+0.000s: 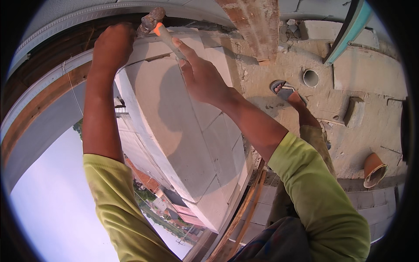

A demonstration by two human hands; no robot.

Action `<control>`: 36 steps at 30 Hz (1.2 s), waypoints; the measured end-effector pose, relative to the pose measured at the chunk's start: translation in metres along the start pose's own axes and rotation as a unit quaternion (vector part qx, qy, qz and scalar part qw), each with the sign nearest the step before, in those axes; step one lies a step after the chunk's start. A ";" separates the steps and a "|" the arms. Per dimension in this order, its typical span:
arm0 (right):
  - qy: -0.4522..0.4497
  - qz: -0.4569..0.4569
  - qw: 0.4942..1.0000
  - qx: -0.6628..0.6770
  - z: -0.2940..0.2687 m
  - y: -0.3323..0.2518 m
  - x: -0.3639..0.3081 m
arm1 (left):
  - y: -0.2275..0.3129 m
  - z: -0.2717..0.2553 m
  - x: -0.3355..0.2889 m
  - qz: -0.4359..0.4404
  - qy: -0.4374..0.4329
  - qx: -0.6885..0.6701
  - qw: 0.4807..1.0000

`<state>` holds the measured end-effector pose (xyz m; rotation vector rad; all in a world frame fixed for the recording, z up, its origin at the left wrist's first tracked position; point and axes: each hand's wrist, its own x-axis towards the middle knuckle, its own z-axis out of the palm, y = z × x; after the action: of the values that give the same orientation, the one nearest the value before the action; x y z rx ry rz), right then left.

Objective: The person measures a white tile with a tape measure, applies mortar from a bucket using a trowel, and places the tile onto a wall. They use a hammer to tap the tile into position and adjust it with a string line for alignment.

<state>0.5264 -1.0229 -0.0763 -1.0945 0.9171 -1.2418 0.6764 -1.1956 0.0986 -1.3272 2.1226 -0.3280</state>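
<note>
My right hand (203,78) grips the handle of a hammer (152,20), thumb stretched along it. The hammer has a worn, rusty-looking head and an orange band just below it. Close to the hammer head, my left hand (114,47) is curled shut at the upper edge of a pale block wall (179,118). Whatever its fingers hold is hidden behind the knuckles. Beside that hand run a white metal strip (41,84) and a brown wooden board (50,92). A thin string (73,89) hangs from the strip.
A stained plank (255,28) and a teal-edged frame (349,35) rise at the top. On the dusty floor are a pipe end (311,78), loose blocks (354,112), an orange bucket (374,170) and my sandalled foot (286,91). Beyond the wall's left edge, the view drops to rooftops.
</note>
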 end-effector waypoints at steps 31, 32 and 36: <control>0.100 0.195 0.956 0.197 0.060 -0.056 -0.011 | 0.031 0.076 -0.056 -0.416 0.188 -0.360 0.814; 0.124 0.197 0.946 0.227 0.062 -0.062 -0.012 | 0.032 0.077 -0.056 -0.414 0.194 -0.360 0.813; 0.129 0.203 0.949 0.205 0.078 -0.058 -0.008 | 0.033 0.073 -0.056 -0.408 0.180 -0.369 0.816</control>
<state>0.5859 -1.0040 -0.0006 -0.3929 0.9652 -1.1703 0.7145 -1.1232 0.0453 -2.8335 1.8881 -0.0663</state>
